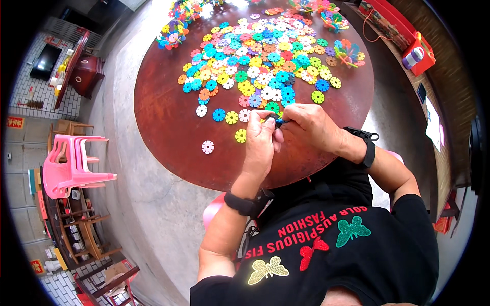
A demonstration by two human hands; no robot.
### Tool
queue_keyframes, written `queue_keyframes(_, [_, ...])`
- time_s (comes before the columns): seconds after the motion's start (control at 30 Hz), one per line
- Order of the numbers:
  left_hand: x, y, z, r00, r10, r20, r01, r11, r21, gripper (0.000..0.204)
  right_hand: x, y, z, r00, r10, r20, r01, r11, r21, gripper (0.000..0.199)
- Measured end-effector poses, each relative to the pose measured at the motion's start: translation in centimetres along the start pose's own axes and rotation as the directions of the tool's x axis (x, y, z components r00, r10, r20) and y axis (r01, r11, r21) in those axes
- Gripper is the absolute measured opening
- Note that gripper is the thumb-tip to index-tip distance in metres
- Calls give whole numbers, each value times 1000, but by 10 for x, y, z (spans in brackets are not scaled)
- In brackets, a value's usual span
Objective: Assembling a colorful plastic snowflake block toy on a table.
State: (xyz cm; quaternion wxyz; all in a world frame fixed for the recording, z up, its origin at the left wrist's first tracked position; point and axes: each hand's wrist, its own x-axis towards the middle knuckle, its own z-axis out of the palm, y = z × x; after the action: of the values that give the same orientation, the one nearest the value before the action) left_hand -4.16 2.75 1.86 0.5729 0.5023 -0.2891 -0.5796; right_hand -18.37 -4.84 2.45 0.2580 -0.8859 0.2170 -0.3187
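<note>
L hand: thumb + index pinching a small dark pc, approx ctr of frame. R hand: thumb + index tips closed on a blue pc, coming in from the right. Key relation: blue pc sits just R of and slightly below dark pc, tips of both hands nearly meeting; R hand nearer the blue, L hand nearer the dark. Long axis of either: can't tell, too small + fingers cover most. Joined or just touching: can't tell either. Other L fingers curled under, R fingers folded in. Next out: green disc just above the tips in frame, yellow disc just L of L hand, pale pink disc on its own further L. Main pile of notched multicolor discs spreads over upper ctr, on round brown table. Built-up spiky clusters at table's far edge: one upper R, one upper L. Beyond: pink chairs far L, phone on side bench, upper R.
</note>
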Motion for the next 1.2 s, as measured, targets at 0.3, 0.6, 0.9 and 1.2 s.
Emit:
queue_keyframes(0.3, [14,11,-26,981,132,-140,-139,989,-44,11,-8,22,5,992,-1,128,43,944,-328,22])
queue_keyframes(0.6, [18,4,-33,988,123,-97,-139,973,-185,12,-12,23,8,959,131,253,-27,926,-377,24])
queue_keyframes(0.9, [15,7,-29,995,92,-34,-97,981,-169,12,-9,24,-3,936,212,281,-96,921,-377,20])
queue_keyframes(1.2, [15,6,-28,996,72,-46,-81,968,-236,14,-6,30,-9,933,222,283,-128,940,-315,33])
